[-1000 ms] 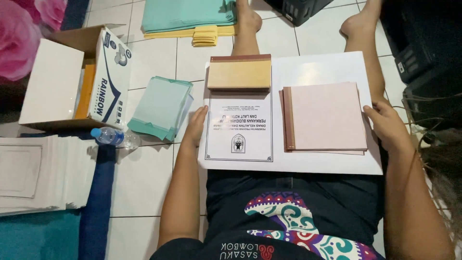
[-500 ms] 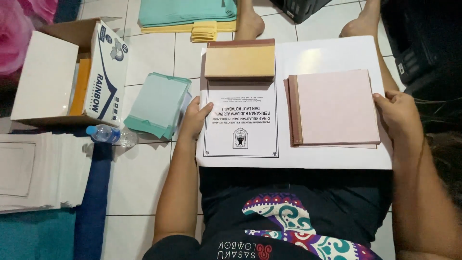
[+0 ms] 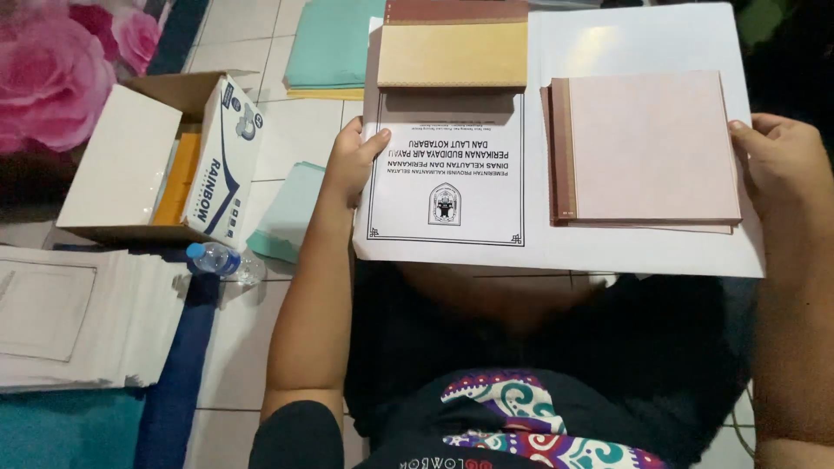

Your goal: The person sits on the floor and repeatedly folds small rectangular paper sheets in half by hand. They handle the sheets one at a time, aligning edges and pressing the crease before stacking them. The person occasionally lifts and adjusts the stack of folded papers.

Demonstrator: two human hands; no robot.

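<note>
A large white sheet (image 3: 643, 252) rests across my lap and is lifted toward me. On it lie a pink book with a brown spine (image 3: 647, 148), a tan book with a brown spine (image 3: 452, 52), and a printed cover page with an emblem (image 3: 447, 178). My left hand (image 3: 347, 161) grips the sheet's left edge, thumb on the printed page. My right hand (image 3: 777, 169) grips the right edge, its thumb touching the pink book's corner.
An open cardboard box (image 3: 130, 161) with orange paper inside stands at the left. Beside it lie a small water bottle (image 3: 217, 260), teal paper stacks (image 3: 287, 226), a pile of white sheets (image 3: 74, 317) and a pink flowered cloth (image 3: 61, 61) on the tiled floor.
The white sheet with the books has come up and closer to the camera. Both hands have kept their hold on its edges.
</note>
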